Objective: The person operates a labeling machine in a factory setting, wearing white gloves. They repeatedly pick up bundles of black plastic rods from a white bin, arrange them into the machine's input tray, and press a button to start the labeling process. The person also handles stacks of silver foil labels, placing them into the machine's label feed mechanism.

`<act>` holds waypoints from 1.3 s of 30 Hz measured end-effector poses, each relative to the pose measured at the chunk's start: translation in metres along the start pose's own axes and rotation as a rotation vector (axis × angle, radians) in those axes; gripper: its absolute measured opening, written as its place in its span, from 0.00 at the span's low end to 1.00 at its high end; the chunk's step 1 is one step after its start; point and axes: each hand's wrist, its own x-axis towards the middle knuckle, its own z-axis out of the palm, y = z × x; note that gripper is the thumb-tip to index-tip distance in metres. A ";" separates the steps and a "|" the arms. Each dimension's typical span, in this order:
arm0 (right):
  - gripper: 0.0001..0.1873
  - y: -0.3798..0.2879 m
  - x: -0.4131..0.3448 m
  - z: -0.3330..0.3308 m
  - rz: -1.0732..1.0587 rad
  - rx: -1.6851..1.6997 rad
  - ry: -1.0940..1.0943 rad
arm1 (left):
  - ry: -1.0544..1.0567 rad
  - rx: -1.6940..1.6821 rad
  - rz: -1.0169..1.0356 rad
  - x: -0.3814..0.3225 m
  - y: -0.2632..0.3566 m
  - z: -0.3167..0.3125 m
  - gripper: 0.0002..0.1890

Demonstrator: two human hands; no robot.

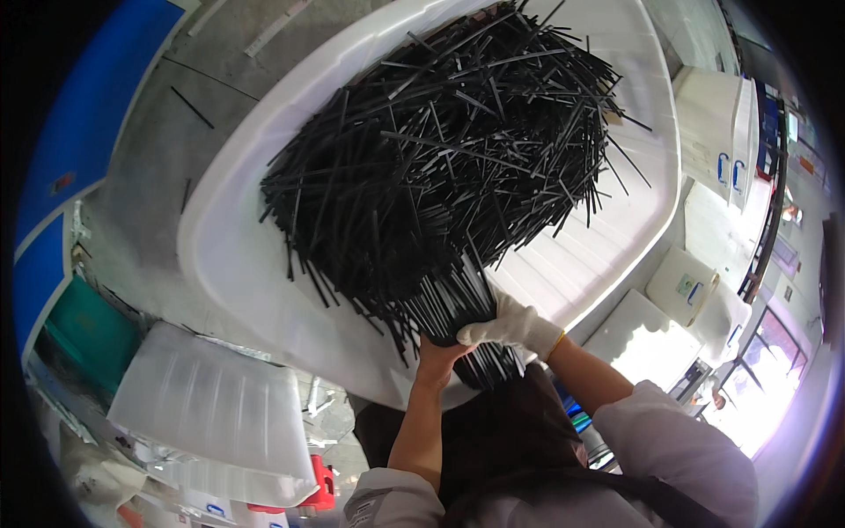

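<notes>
A thick bundle of thin black strips (459, 300) is gripped between my two hands at the near edge of a large white plastic tub (244, 290). My bare left hand (437, 362) holds it from the left side, its fingers partly hidden behind the strips. On the right, my right hand (518, 327), in a white knit glove with a yellow cuff edge, wraps around the same bundle with the thumb across its front. The bundle's lower end sticks out toward my body. Beyond it, a tangled heap of similar black strips (462, 145) fills much of the tub.
White lidded boxes with blue handles (709, 138) stand along the right. At lower left are a translucent ribbed plastic cover (214, 402) and a red container (321, 485). Blue panels (99, 86) border the left. Loose strips lie on the grey floor (191, 109). A distant person (716, 396) appears at right.
</notes>
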 end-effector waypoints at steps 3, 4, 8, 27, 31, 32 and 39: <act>0.41 -0.043 -0.033 0.019 -0.174 0.024 0.024 | -0.065 0.022 0.052 -0.026 0.031 0.003 0.43; 0.40 -0.053 -0.045 0.026 -0.216 0.078 0.021 | -0.093 0.015 0.137 -0.041 0.048 0.011 0.35; 0.32 -0.096 -0.117 0.057 -0.375 0.187 0.082 | -0.248 0.036 0.178 -0.097 0.100 0.028 0.30; 0.27 -0.003 -0.430 0.181 -0.617 0.680 -0.407 | -0.525 0.299 0.162 -0.459 0.071 0.027 0.26; 0.26 0.010 -0.431 0.184 -0.638 0.718 -0.651 | -0.703 0.148 0.303 -0.474 0.063 -0.011 0.30; 0.28 0.013 -0.429 0.190 -0.703 0.718 -0.631 | -0.738 0.135 0.347 -0.482 0.060 -0.011 0.32; 0.30 0.009 -0.389 0.189 -0.621 0.760 -0.794 | -0.775 0.098 0.443 -0.484 0.073 -0.038 0.34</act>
